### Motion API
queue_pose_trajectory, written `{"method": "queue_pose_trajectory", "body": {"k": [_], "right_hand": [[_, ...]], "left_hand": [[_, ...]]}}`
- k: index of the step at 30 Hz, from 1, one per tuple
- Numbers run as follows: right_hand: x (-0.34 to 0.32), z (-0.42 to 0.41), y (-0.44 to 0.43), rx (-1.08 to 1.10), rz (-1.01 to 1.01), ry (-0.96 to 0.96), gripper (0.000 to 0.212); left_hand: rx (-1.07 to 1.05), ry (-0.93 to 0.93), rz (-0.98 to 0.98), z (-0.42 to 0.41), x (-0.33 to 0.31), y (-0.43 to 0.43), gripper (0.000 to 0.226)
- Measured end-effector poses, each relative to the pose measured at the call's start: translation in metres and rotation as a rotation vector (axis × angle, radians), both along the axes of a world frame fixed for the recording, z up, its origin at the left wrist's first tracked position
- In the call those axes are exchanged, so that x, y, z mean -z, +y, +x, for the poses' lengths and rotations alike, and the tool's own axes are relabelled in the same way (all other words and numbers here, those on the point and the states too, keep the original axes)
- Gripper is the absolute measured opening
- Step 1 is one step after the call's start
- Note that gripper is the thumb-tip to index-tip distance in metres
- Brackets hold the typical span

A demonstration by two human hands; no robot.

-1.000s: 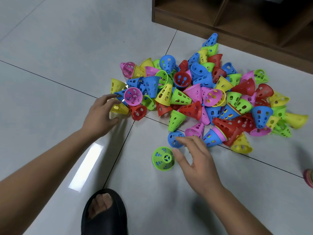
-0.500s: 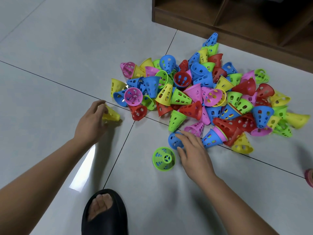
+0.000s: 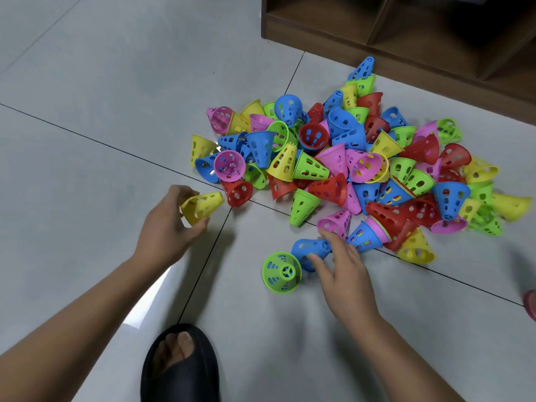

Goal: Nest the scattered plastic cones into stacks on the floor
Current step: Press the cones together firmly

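A heap of several perforated plastic cones (image 3: 342, 163) in blue, red, yellow, green and pink lies scattered on the grey tiled floor. My left hand (image 3: 165, 227) grips a yellow cone (image 3: 203, 206) by its wide rim, lifted just left of the heap. A blue cone (image 3: 310, 250) lies on its side at the heap's near edge, with my right hand (image 3: 342, 271) closing thumb and fingers around it. Beside it a green cone (image 3: 281, 272) stands upright on its wide rim, apart from the heap.
A dark wooden shelf unit (image 3: 406, 33) stands behind the heap at the top right. My foot in a black slipper (image 3: 179, 367) rests on the floor at the bottom centre. Something pink (image 3: 530, 304) shows at the right edge. Bare tiles spread to the left.
My left hand has picked the yellow cone from the heap's left edge and drawn it away. My right hand reached to the blue cone and now closes around it.
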State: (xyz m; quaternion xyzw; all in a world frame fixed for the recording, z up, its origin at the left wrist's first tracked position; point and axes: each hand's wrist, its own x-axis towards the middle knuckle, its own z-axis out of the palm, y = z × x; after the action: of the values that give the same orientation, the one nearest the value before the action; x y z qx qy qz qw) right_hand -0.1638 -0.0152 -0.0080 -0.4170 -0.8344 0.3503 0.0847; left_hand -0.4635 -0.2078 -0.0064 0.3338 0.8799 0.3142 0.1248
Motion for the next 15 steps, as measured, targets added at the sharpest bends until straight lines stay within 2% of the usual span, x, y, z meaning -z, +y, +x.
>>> {"method": "queue_pose_trajectory", "body": {"k": [8,11,15], "right_hand": [[-0.068,0.002,-0.015,0.156,0.008,0.254,0.046],[-0.083,0.004,-0.031,0.112,0.020,0.343,0.049],[-0.081,0.007,-0.049,-0.028,0.042,0.292,0.064]], "left_hand": [[0.024,-0.136,0.269,0.050,-0.053,0.015,0.055],[0.071,-0.158,0.321,0.062,-0.066,0.020,0.057],[0.111,-0.224,0.404,0.082,-0.076,0.023,0.058]]}}
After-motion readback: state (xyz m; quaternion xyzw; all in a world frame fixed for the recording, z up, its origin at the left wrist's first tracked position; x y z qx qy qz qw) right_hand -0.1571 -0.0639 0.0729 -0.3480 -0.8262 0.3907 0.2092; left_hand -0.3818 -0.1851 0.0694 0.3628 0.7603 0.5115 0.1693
